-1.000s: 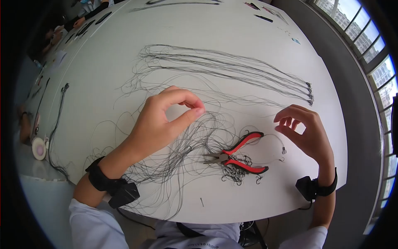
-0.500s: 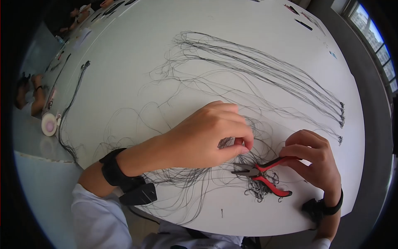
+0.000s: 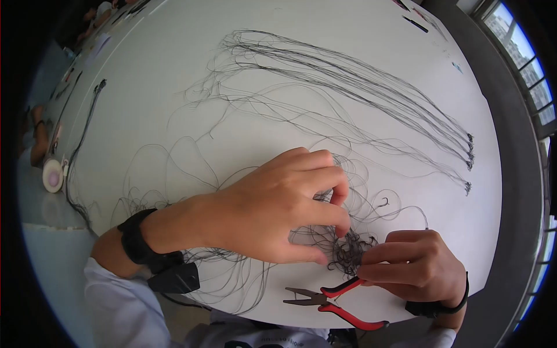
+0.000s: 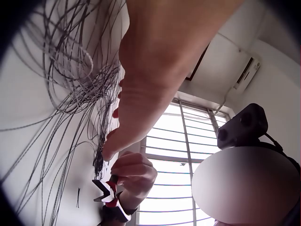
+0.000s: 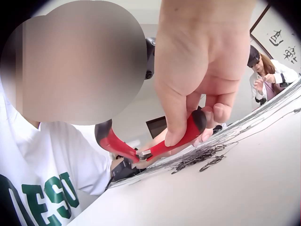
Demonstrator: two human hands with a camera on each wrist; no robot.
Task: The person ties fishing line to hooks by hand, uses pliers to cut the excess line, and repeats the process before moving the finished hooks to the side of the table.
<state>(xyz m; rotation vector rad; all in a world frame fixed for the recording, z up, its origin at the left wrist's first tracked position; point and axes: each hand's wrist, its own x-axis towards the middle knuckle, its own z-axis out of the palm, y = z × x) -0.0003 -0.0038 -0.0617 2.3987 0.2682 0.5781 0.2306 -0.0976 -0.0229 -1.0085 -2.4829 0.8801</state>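
My right hand (image 3: pixel 412 264) grips one red-and-black handle of the long-nosed pliers (image 3: pixel 313 297) at the front of the table. The other handle swings free, and the pliers' jaws stand apart, pointing left. My left hand (image 3: pixel 290 203) reaches palm down over a tangled heap of dark fishing hooks (image 3: pixel 348 255), its fingers spread and bent, thumb beside the hooks. Thin dark lines (image 4: pixel 75 89) run from this heap under the left hand and forearm in loose loops. In the right wrist view, the right thumb presses along the red handle, close by the hooks.
Beyond the hands lies a long bundle of dark lines (image 3: pixel 325 66), with hook clusters (image 3: pixel 469 153) at its right end. Another thin bundle (image 3: pixel 82 133) and a white spool (image 3: pixel 53 176) lie far left. A black pen-like tool (image 3: pixel 415 24) lies at back right.
My right hand has taken hold of the pliers and moved them from on top of the hooks toward the front edge. My left hand has come right, over the hooks, its fingers spreading.
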